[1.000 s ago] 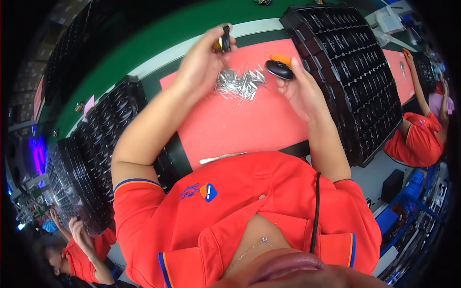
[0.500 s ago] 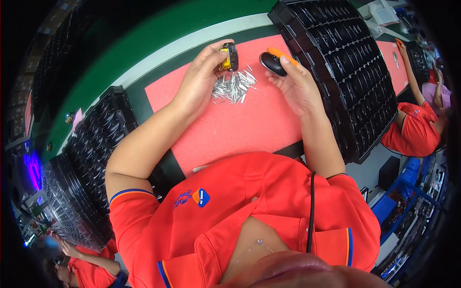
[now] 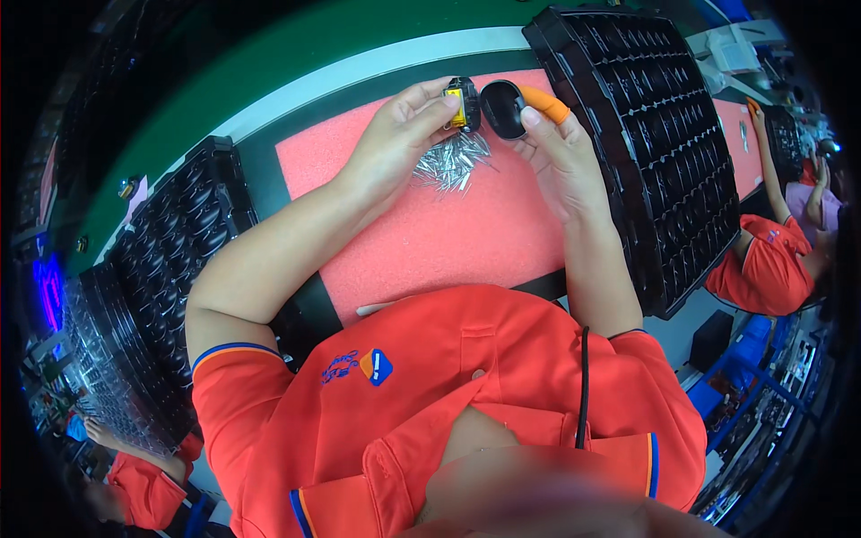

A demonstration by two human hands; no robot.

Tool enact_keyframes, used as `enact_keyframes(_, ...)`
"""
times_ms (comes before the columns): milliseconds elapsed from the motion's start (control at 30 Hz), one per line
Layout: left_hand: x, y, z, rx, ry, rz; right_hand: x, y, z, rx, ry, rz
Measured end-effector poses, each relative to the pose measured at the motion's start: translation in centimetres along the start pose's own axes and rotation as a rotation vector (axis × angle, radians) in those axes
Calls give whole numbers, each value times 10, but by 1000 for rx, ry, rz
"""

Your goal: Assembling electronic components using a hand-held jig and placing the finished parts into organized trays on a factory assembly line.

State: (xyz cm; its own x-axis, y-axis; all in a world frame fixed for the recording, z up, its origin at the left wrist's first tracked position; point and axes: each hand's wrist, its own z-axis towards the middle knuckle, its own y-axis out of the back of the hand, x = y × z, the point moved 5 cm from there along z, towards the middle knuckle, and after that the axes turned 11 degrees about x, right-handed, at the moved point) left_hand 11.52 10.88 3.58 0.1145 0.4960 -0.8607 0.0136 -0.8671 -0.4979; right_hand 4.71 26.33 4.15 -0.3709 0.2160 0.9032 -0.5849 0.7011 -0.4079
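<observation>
Over a pink foam mat [image 3: 430,242] and slim metal pieces [image 3: 456,168], the left hand [image 3: 405,130] grips a black part with a yellow face [image 3: 456,108] just beside a hollow black shell [image 3: 499,109] held in the right hand [image 3: 558,157]; apparently being paired, they call for careful alignment next.

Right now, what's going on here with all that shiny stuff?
The person's left hand holds a small black-and-yellow part, and the right hand, with an orange cover on one finger, holds a hollow black shell beside it. The two aren't joined. Nearby, thin silvery pieces lie piled on a pink mat.
</observation>
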Motion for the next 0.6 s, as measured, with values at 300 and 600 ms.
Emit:
enact_keyframes(300, 2, 2, 0, -12, 19, -4, -2, -4, 1, -37, -1, -30)
enact_keyframes(600, 2, 0, -2, 2, 47, -23, -1, -12, -2, -75, 42, -206)
